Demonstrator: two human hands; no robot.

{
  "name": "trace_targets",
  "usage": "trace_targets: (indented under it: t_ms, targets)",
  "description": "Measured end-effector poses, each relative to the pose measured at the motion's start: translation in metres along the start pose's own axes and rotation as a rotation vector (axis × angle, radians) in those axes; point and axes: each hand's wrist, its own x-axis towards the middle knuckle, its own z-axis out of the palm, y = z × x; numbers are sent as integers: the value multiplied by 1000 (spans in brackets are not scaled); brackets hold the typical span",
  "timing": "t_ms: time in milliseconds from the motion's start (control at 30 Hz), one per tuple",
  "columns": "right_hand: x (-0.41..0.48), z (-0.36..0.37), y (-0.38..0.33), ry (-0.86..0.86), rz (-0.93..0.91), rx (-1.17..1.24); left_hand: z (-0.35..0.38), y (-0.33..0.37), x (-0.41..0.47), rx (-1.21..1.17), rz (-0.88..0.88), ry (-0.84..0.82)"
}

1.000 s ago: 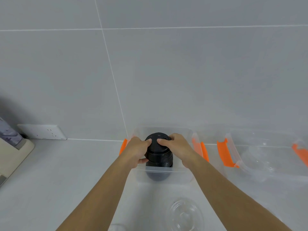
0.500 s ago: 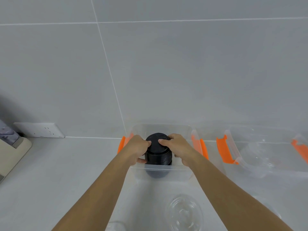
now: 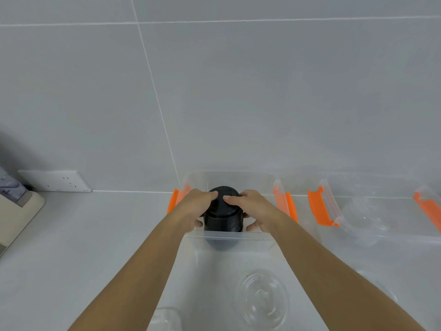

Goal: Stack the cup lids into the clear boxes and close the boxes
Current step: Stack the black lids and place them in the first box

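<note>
A tall stack of black cup lids [image 3: 223, 218] stands inside a clear box [image 3: 238, 180] with orange side latches, set against the wall. My left hand [image 3: 193, 209] grips the stack's left side and my right hand [image 3: 254, 210] grips its right side, thumbs resting on the top lid. A second clear box [image 3: 372, 225] with orange latches sits to the right and holds clear lids. A clear dome lid [image 3: 262, 298] lies on the counter in front, between my forearms. Another clear lid [image 3: 164, 318] shows at the bottom edge.
A white wall socket [image 3: 56, 180] sits low on the tiled wall at the left. A beige appliance [image 3: 14, 211] stands at the left edge of the white counter [image 3: 83, 247].
Both hands and the black stack have sunk slightly lower into the box. My grip on the stack is unchanged.
</note>
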Motion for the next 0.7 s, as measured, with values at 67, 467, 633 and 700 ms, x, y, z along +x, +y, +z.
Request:
trace_targets:
  t_ms: [67, 467, 633, 700]
  targets:
    - [-1, 0, 0, 4, -5, 6, 0, -1, 1, -24, 10, 4]
    - [5, -3, -4, 93, -147, -88, 1, 2, 1, -8, 121, 30]
    - [1, -12, -10, 120, -223, -114, -3, 9, -9, -3, 177, 86]
    - [-7, -16, -15, 146, -265, -110, -4, 15, -20, 2, 247, 141]
